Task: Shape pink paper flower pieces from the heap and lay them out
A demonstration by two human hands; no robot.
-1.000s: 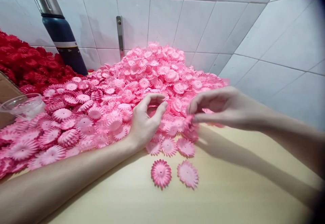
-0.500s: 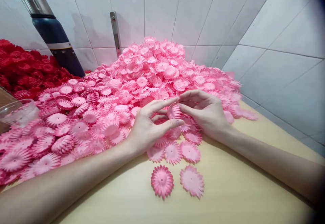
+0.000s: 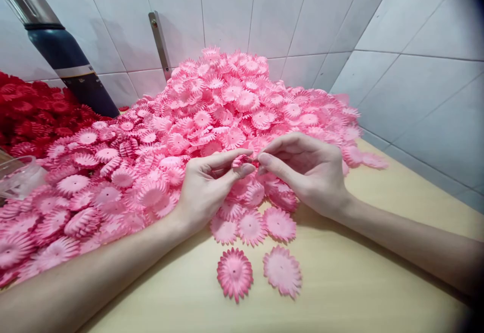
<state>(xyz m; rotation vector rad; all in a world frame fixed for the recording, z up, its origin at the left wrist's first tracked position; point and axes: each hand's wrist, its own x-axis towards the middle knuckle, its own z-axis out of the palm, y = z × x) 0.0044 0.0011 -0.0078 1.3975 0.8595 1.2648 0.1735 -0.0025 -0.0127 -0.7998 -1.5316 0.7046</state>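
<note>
My left hand (image 3: pixel 212 184) pinches a small pink petal disc (image 3: pixel 241 160) between thumb and fingers, above the front of a large heap of pink petal discs (image 3: pixel 230 93). Close on its right, my right hand (image 3: pixel 302 169) is closed, thumb and fingertips pressed together at the disc's edge; what they grip there is too small to make out. Below the hands, a darker-edged pink disc (image 3: pixel 235 272) and a paler disc (image 3: pixel 282 271) lie side by side on the table, with several more discs just behind them.
A dark blue bottle (image 3: pixel 73 61) with a steel cap leans at the back left, beside a red petal heap (image 3: pixel 34 109). At the left edge is a clear plastic cup (image 3: pixel 20 179). A metal strip (image 3: pixel 160 46) is on the tiled wall (image 3: pixel 227 10). The pale table (image 3: pixel 340 272) extends right.
My left hand has closed on the disc, which now sits flatter and more hidden between its fingers. My right fingertips have come together. The view has shifted slightly.
</note>
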